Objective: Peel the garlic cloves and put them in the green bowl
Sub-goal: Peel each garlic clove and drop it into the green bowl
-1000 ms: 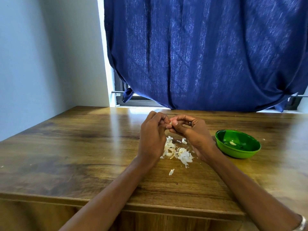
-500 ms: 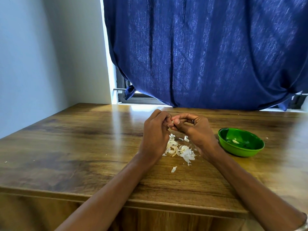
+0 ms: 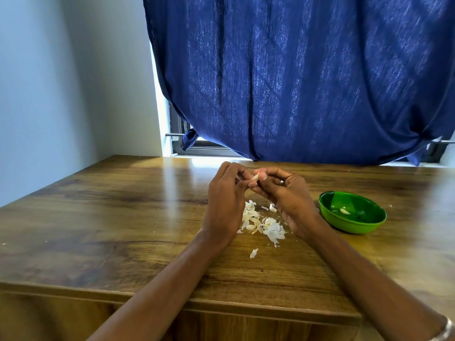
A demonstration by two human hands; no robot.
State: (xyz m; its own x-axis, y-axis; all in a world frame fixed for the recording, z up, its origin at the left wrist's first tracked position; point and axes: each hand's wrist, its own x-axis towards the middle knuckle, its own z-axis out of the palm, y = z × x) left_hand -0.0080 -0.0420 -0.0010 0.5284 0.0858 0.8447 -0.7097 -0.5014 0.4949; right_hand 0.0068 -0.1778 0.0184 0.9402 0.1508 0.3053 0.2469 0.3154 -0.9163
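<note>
We pinch a garlic clove (image 3: 256, 177) in both hands, left hand (image 3: 225, 200) and right hand (image 3: 285, 195), above the skins (image 3: 264, 223) so scraps fall clear of the green bowl (image 3: 352, 212).

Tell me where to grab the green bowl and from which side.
Grip the green bowl by its near-left rim, coming from the left where the right hand already is. The wall flares outward to a thin open lip, so thumb inside, fingers outside probably holds best; one peeled clove lies inside.

- Glossy green round bowl (image 3: 352, 225), holding one pale cream peeled clove (image 3: 345, 211)
- Brown wooden table (image 3: 123, 217) with darker streaked grain
- Deep blue fabric curtain (image 3: 295, 82), faintly mottled
- White papery garlic skins (image 3: 266, 223)
- Pale grey-white wall (image 3: 61, 94)
</note>
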